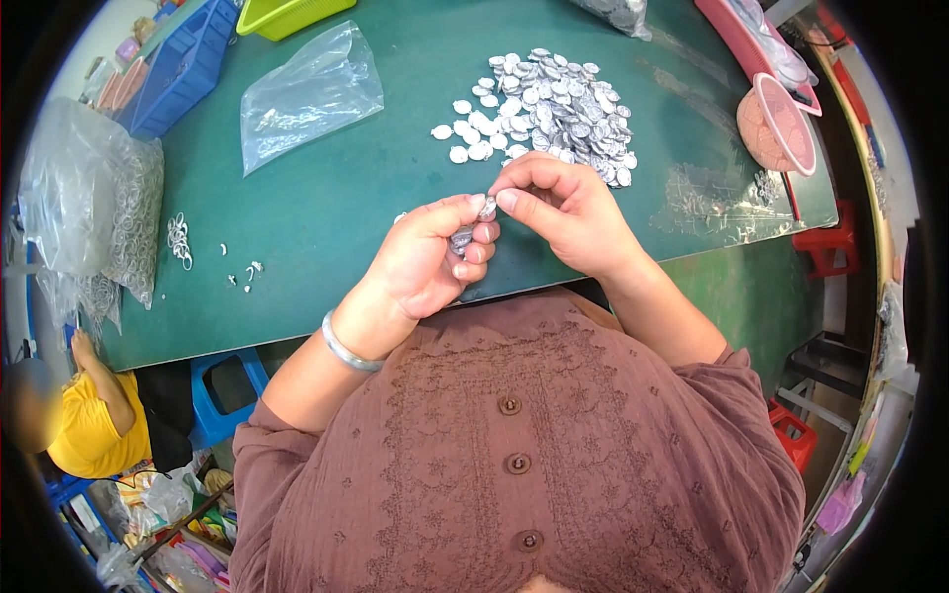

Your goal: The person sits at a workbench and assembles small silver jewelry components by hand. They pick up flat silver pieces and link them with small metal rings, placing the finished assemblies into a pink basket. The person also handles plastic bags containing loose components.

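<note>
Both of my hands meet just above the near edge of the green table (pixel 326 267). In my left hand (pixel 420 252) are a few small silvery metal medallions (pixel 462 238), tucked under curled fingers. Thumb and forefinger of that hand pinch one medallion (pixel 486 208) upright. My right hand (pixel 568 212) closes its thumb and forefinger at the top of this same medallion; any small part between those fingertips is hidden. Beyond my hands lies a heap of round silvery medallions (pixel 583 114), with several loose ones spread to its left.
A flat clear plastic bag (pixel 311 94) lies left of the heap. Farther left stand a bulging bag of rings (pixel 133 212) and a blue crate (pixel 183 74). Small metal rings (pixel 179 241) lie nearby. A pink basket (pixel 781 124) sits at right. A person in yellow (pixel 94 420) is at lower left.
</note>
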The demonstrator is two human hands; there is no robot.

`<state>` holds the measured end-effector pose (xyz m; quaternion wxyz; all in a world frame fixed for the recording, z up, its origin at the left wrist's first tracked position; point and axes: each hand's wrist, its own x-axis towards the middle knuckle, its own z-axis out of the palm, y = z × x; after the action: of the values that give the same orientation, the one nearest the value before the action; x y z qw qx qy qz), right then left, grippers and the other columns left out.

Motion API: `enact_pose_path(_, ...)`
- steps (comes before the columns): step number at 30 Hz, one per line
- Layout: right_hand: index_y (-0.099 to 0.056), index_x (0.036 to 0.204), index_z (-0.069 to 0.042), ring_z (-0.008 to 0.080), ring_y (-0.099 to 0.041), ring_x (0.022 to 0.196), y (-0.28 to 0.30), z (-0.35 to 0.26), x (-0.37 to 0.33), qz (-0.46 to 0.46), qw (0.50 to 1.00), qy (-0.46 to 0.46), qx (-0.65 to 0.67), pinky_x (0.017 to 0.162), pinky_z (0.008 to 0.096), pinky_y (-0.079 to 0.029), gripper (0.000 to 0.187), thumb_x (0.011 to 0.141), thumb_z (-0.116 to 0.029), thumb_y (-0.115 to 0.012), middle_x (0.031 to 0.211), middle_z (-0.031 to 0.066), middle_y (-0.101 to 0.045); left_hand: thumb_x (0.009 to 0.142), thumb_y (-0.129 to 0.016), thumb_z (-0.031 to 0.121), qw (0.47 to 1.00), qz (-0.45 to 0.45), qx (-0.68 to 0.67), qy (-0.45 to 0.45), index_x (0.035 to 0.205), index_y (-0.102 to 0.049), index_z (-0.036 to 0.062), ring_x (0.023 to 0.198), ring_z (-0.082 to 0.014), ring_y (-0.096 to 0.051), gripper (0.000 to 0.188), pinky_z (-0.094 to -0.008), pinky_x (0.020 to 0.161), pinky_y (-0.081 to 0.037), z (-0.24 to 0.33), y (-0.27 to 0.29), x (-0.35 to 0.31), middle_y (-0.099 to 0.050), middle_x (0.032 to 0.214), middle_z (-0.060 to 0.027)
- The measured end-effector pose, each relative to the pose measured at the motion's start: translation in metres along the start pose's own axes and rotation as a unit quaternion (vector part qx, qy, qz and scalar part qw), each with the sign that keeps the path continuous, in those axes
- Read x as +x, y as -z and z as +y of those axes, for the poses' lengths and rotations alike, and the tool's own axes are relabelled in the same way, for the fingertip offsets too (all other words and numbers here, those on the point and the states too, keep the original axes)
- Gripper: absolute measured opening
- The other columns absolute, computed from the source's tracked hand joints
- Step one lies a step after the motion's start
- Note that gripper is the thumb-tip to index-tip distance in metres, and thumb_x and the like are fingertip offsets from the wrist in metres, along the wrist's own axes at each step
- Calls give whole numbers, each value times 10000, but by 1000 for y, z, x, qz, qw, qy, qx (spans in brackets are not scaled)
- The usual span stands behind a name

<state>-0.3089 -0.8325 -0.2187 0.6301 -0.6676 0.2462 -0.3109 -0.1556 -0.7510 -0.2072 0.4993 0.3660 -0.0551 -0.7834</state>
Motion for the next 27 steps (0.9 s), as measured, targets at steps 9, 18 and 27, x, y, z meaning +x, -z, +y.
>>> enact_pose_path(9,-607,862,-1,86,-505,768,4,-11,-6,-24,997,24,-64,641,206,-398,82,783,-23,-599,848,27,-557,873,-545,164,969,8,150,-195,877,-551,40,577,-73,-490,124,-187,475,-387,-9,1,-4,-585,776,-43)
enact_pose_path(18,-624,784,-62,176,-534,702,-5,-1,-3,46,961,213,-170,598,275,-418,116,687,-13,-666,764,38,-562,881,-518,111,970,-3,118,-212,1024,-566,5,600,-94,-506,184,-209,506,-407,-13,5,-1,-596,834,-59)
enact_pose_path(27,-622,785,-66,211,-548,721,-2,-5,-3,57,940,226,-249,617,298,-436,137,668,-6,-660,762,51,-563,894,-472,109,984,-28,53,-166,1098,-520,-46,665,-107,-518,260,-207,560,-452,-11,9,1,-582,862,-66)
